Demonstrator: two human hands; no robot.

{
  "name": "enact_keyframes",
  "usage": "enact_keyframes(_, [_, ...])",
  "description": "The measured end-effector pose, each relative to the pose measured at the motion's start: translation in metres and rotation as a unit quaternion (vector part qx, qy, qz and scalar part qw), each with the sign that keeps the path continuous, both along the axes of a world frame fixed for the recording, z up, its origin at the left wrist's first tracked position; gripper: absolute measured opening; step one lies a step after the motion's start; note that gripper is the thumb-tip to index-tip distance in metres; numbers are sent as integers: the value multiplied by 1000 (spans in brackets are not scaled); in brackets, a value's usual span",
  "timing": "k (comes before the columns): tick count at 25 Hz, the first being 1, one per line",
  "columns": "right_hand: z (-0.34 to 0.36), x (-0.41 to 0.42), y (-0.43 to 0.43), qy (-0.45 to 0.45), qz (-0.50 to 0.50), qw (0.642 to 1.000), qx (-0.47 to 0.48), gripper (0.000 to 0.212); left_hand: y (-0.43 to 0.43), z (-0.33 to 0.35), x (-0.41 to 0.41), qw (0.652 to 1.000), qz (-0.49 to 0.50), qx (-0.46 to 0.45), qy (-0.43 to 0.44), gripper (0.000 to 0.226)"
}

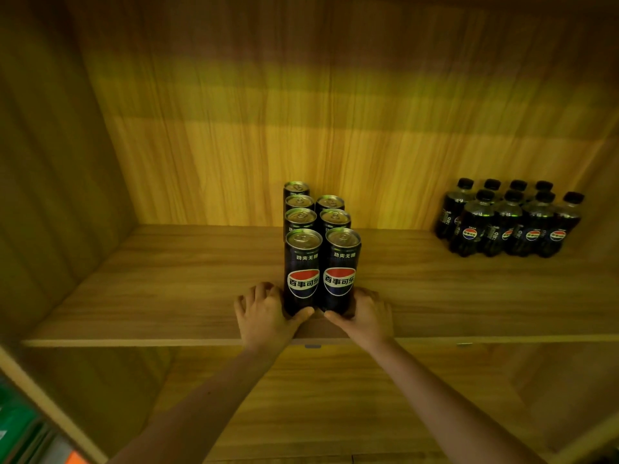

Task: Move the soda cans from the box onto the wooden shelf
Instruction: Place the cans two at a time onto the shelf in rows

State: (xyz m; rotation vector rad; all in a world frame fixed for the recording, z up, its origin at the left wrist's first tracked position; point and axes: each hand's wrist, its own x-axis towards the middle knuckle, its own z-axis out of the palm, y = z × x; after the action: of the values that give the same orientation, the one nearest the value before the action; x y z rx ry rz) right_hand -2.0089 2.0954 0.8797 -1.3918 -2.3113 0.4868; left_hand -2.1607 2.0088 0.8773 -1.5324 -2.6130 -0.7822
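Several tall dark soda cans stand in two rows on the wooden shelf [167, 296], running from front to back. My left hand [264, 313] wraps the base of the front left can [303, 269], thumb across its front. The front right can [341, 267] has my right hand [365, 314] around its base in the same way. Both front cans are upright, touching each other, and rest on the shelf board. The box is out of view.
A group of several small dark soda bottles [509, 219] stands at the back right of the shelf. Wooden side walls close the shelf left and right. A lower shelf board [335, 413] lies beneath my arms. Green packaging [16, 426] shows at the bottom left.
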Motion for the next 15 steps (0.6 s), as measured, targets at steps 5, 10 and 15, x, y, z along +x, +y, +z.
enact_keyframes(5, [-7,-2,6,8,19,1000,5,68,5,-7,-6,1000,-14,-12,17,71])
enact_keyframes(10, [-9,-7,9,-2,5,1000,25,63,11,-7,-6,1000,-2,-12,20,68])
enact_keyframes(15, [-13,-10,11,-10,-8,1000,29,69,15,-10,-7,1000,-9,-14,23,71])
